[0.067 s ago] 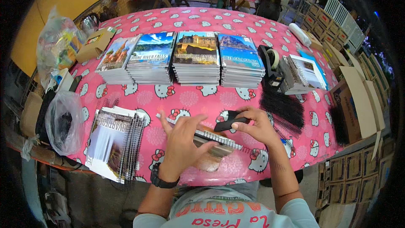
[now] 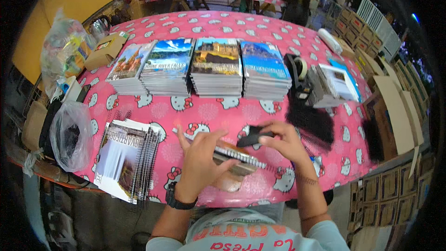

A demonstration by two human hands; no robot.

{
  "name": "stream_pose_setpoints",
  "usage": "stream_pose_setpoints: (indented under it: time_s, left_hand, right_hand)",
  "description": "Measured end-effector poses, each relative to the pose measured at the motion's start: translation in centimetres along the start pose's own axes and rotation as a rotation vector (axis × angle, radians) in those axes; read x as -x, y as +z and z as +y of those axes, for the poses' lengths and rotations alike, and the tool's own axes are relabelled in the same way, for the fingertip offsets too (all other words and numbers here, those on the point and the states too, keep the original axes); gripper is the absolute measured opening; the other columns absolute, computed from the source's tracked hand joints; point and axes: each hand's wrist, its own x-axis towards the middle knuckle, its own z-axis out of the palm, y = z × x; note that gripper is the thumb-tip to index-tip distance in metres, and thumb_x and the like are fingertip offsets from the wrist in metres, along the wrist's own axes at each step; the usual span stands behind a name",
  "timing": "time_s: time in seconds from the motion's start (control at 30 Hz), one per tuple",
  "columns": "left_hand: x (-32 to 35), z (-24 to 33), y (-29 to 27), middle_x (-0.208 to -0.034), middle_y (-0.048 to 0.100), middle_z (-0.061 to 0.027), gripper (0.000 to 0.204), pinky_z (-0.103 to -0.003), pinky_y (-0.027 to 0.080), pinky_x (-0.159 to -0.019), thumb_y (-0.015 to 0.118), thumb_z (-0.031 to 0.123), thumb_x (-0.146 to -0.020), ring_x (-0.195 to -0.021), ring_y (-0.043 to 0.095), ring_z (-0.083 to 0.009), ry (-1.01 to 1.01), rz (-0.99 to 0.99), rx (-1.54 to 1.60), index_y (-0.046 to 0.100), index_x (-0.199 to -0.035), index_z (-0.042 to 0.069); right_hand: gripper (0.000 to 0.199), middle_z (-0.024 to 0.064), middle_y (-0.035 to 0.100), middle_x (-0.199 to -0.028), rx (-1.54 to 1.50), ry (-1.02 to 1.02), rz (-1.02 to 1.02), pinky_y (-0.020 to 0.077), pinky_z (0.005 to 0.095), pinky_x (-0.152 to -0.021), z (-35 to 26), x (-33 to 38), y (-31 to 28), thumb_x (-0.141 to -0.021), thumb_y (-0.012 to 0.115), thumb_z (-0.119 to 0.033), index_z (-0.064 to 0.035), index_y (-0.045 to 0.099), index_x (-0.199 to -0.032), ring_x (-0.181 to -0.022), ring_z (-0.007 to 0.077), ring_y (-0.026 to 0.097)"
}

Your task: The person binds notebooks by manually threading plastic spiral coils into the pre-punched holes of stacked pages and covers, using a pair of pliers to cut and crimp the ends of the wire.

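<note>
Between the thumb and fingers of my left hand (image 2: 200,160), a notebook (image 2: 236,154) is held tilted, with its punched spine edge facing right. A thin spiral coil (image 2: 272,168) runs along that edge and sticks out past its near right end. My right hand (image 2: 285,140) is closed around a dark handheld tool (image 2: 251,136), just above the spine; its exact kind is blurred. Left of my hands lies a pile of coil-bound notebooks (image 2: 121,155) with a waterfall cover. Loose black coils (image 2: 310,123) lie in a heap to the right.
Beyond my hands stand stacks of picture-covered books (image 2: 216,72) in a row. A tape dispenser (image 2: 297,76) and more notebooks (image 2: 338,83) sit at the right. Plastic bags (image 2: 71,135) hang at the left edge, and an open carton (image 2: 388,116) stands at the right edge.
My right hand and the dark tool have shifted slightly right and down, blurred by motion. My left hand keeps its hold on the notebook. The whole view has tilted slightly.
</note>
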Motion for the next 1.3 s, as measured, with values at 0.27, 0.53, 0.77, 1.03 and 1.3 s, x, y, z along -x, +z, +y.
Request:
stream_pose_setpoints:
  time_s: [0.27,0.53,0.77,1.03,1.3]
  left_hand:
    - [-0.4,-1.2,-0.9,-0.128,0.045,-0.0122,0.090,-0.056,0.007,-0.107,0.083,0.028,-0.053,-0.123,0.038,-0.0278,-0.011,0.183,-0.149,0.040,-0.129,0.007]
    - [1.9,-6.1,0.9,-0.129,0.043,-0.0174,0.084,-0.035,0.033,-0.101,0.071,-0.006,-0.066,-0.119,0.043,-0.0239,-0.289,0.391,0.957,0.025,-0.137,0.001]
    - [2.0,-7.0,1.2,-0.112,0.057,-0.0110,0.056,-0.027,0.049,-0.077,0.061,-0.005,-0.080,-0.095,0.056,-0.0152,-0.403,0.389,1.137,0.039,-0.131,-0.002]
    - [1.8,-6.3,1.6,-0.105,0.059,-0.0084,0.049,-0.024,0.049,-0.069,0.056,-0.006,-0.083,-0.082,0.059,-0.0118,-0.459,0.458,1.107,0.043,-0.130,0.000]
    - [1.7,-6.4,1.3,-0.095,0.059,-0.0048,0.045,-0.023,0.047,-0.070,0.055,-0.006,-0.083,-0.079,0.058,-0.0106,-0.451,0.430,1.044,0.048,-0.128,0.002]
  right_hand:
    - [0.032,0.0145,0.062,-0.093,-0.105,-0.246,0.008,0.0455,0.0324,-0.076,-0.5,-1.1,0.7,-0.075,0.069,-0.029,0.0011,0.067,-0.086,-0.086,0.0223,0.059]
    - [0.033,0.0134,0.062,-0.102,-0.349,-0.292,-0.131,0.0459,0.0339,-0.074,-1.2,-2.5,2.6,-0.076,0.070,-0.029,0.0019,0.067,-0.087,-0.089,0.0199,0.058]
    - [0.031,0.0108,0.062,-0.099,-0.609,-0.375,-0.176,0.0479,0.0262,-0.068,0.1,-3.9,3.6,-0.080,0.067,-0.025,0.0008,0.065,-0.097,-0.084,0.0126,0.058]
    - [0.033,0.0018,0.063,-0.084,-0.398,-0.257,-0.157,0.0465,0.0272,-0.060,-1.1,-4.8,4.7,-0.082,0.064,-0.022,-0.0002,0.063,-0.107,-0.074,0.0112,0.056]
    - [0.031,0.0086,0.063,-0.103,-0.186,-0.094,-0.178,0.0450,0.0287,-0.080,-2.7,-5.5,4.7,-0.083,0.064,-0.023,0.0011,0.064,-0.103,-0.093,0.0155,0.057]
